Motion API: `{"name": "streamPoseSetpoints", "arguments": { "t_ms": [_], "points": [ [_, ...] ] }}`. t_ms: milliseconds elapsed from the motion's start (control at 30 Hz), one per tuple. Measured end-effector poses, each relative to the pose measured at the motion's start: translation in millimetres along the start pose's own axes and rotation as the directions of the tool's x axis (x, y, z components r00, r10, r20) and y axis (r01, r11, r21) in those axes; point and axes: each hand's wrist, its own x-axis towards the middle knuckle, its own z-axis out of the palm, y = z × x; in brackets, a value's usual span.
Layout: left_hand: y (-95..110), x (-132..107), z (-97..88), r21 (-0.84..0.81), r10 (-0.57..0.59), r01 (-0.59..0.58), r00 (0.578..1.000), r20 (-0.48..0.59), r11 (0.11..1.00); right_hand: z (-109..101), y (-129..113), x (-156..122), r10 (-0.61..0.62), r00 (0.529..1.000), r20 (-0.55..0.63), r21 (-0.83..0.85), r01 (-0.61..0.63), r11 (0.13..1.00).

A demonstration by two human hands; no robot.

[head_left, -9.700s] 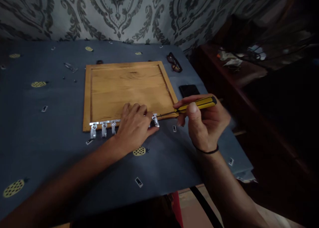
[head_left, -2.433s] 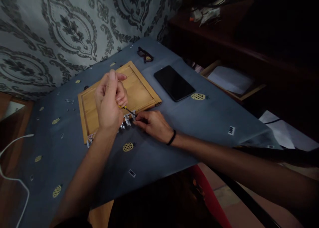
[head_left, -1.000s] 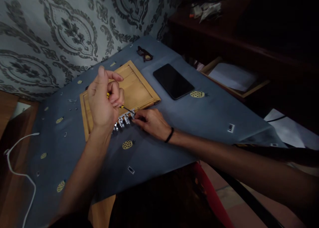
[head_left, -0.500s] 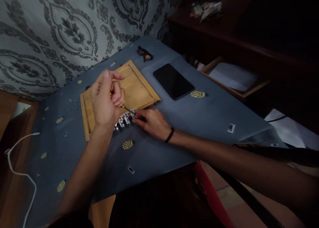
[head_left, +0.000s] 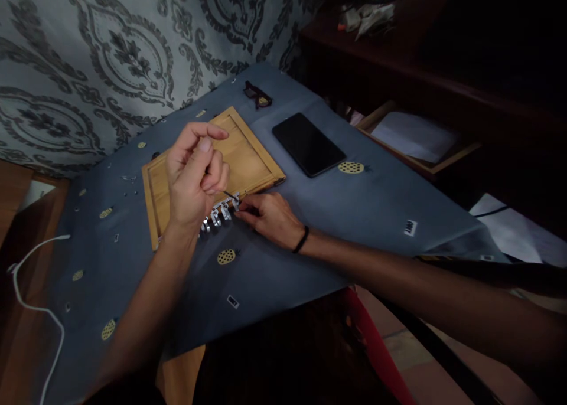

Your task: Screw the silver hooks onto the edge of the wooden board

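Observation:
A wooden board (head_left: 250,157) with a raised rim lies on the blue patterned tablecloth (head_left: 367,204). A metal hook rail (head_left: 217,215) sits along its near edge. My left hand (head_left: 192,180) is above the board, fingers closed round a screwdriver whose handle is hidden. Its thin shaft (head_left: 229,196) slants down to the rail's right end. My right hand (head_left: 270,216), with a dark band on the wrist, rests on the cloth, and its fingertips pinch the rail's right end beside the tip.
A black phone (head_left: 308,144) lies right of the board, and dark glasses (head_left: 257,95) lie near the far table edge. Small screws and bits are scattered at far left (head_left: 126,179). A white cable (head_left: 26,275) hangs at the left edge. Dark wooden furniture (head_left: 398,56) stands to the right.
My left hand's fingers have shifted round the screwdriver handle, and its yellow part no longer shows. My right hand and the rail have stayed in place.

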Motion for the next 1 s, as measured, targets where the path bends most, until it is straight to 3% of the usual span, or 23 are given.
{"name": "streamPoseSetpoints", "arguments": {
  "t_ms": [167,633,833,1000],
  "points": [
    [3,2,-0.3,0.027,-0.033,0.033,0.999,0.011,0.999,0,0,0,-0.008,1.0,-0.004,0.002,0.008,1.0],
    [4,3,-3.0,0.106,-0.105,0.114,0.99,-0.093,0.988,-1,0,0,-0.015,1.0,-0.003,0.019,0.015,1.0],
    [3,7,0.1,0.079,-0.102,0.136,0.935,-0.339,0.988,-1,0,0,-0.013,1.0,0.0,0.024,0.013,1.0],
    [0,4,18.6,-0.015,-0.044,0.042,0.894,-0.447,0.999,-1,0,-1,-0.004,1.0,0.014,0.023,0.004,1.0]
  ]
}}
